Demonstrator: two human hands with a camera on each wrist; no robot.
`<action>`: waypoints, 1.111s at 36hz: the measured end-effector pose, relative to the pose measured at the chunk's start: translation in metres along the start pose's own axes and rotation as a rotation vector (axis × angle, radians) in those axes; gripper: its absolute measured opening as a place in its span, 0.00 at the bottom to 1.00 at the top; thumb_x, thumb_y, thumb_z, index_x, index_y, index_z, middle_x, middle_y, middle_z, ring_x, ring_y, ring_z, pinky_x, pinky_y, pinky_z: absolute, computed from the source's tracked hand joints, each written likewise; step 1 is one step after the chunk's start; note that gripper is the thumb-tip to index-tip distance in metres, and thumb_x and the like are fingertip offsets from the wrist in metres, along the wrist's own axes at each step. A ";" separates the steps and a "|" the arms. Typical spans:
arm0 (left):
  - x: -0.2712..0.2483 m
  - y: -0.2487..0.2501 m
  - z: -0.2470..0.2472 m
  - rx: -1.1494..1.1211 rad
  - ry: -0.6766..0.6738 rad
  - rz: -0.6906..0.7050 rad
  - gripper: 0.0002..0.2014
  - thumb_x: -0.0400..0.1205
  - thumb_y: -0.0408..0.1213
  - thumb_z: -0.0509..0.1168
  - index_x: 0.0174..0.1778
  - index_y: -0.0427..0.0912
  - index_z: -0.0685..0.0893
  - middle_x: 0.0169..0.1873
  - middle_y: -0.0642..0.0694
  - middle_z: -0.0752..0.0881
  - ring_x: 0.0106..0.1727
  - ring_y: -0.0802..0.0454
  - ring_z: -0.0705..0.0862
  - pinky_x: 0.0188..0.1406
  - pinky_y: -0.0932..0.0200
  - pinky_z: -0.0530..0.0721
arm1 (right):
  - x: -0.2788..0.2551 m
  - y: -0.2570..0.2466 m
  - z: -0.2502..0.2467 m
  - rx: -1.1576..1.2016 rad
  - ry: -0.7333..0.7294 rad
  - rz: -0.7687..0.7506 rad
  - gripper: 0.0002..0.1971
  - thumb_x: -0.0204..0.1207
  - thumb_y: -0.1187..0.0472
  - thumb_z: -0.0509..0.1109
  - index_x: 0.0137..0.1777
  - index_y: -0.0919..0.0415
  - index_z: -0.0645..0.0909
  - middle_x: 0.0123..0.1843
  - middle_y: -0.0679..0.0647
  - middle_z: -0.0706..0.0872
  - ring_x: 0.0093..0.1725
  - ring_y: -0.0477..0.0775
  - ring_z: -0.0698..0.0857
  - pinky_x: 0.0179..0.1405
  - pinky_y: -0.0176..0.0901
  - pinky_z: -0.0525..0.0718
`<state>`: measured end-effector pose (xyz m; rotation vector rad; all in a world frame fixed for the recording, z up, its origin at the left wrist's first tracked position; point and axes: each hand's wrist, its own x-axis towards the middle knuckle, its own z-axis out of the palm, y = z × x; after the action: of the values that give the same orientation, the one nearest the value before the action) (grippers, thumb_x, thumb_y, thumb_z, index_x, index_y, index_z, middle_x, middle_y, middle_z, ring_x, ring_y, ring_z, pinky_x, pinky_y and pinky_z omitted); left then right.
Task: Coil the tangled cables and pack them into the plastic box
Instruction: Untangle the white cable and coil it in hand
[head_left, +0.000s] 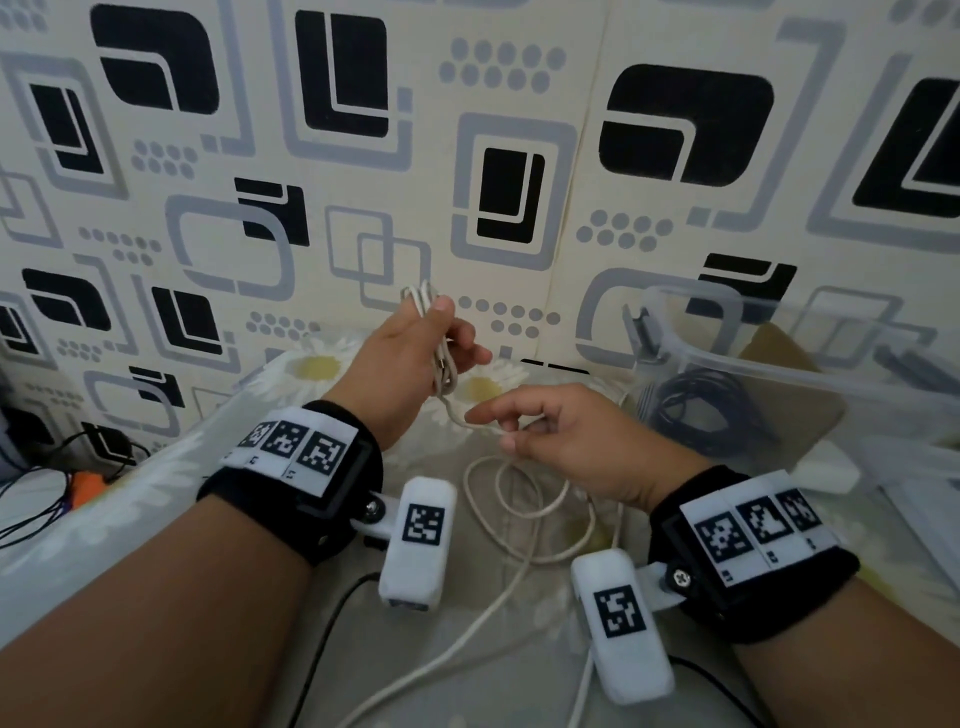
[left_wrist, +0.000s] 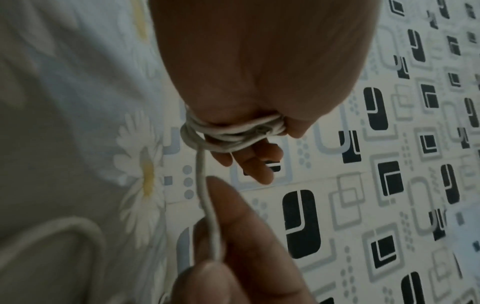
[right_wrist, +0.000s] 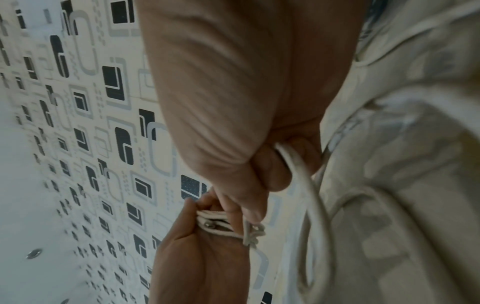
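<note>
Left hand (head_left: 410, 358) grips part-wound thin white cable (head_left: 441, 358); right hand (head_left: 550, 436) pinches tail below; loose loops remain; clear plastic box (head_left: 779, 364) seemingly holds black cable (head_left: 711, 405).

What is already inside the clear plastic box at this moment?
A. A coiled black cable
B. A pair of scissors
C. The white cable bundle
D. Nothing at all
A. In the head view a coiled black cable lies inside the clear plastic box, while the white cable is outside it, gripped by the left hand and pinched by the right hand.
</note>
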<state>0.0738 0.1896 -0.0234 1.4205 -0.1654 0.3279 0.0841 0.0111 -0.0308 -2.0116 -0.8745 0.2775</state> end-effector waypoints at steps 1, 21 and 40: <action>-0.002 0.000 0.001 0.074 -0.012 0.013 0.13 0.90 0.42 0.51 0.49 0.37 0.73 0.36 0.46 0.82 0.40 0.54 0.88 0.41 0.63 0.84 | 0.000 -0.001 0.000 0.027 0.004 -0.012 0.17 0.78 0.68 0.70 0.55 0.42 0.87 0.42 0.44 0.77 0.38 0.54 0.78 0.52 0.46 0.82; 0.000 -0.008 -0.001 0.622 -0.253 0.195 0.18 0.89 0.41 0.54 0.48 0.25 0.72 0.33 0.47 0.75 0.33 0.58 0.73 0.40 0.56 0.76 | 0.001 -0.004 0.000 0.372 0.189 -0.190 0.16 0.74 0.83 0.62 0.37 0.62 0.67 0.45 0.66 0.86 0.37 0.56 0.89 0.40 0.36 0.82; -0.003 -0.008 0.000 0.392 -0.538 0.013 0.23 0.71 0.60 0.68 0.42 0.41 0.76 0.30 0.51 0.76 0.31 0.56 0.74 0.34 0.60 0.74 | 0.005 -0.001 -0.001 0.491 0.313 -0.156 0.12 0.76 0.69 0.68 0.36 0.58 0.69 0.37 0.55 0.77 0.36 0.49 0.80 0.40 0.40 0.81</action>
<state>0.0738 0.1886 -0.0315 1.8762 -0.5731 -0.0248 0.0877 0.0147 -0.0285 -1.4729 -0.6799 0.0731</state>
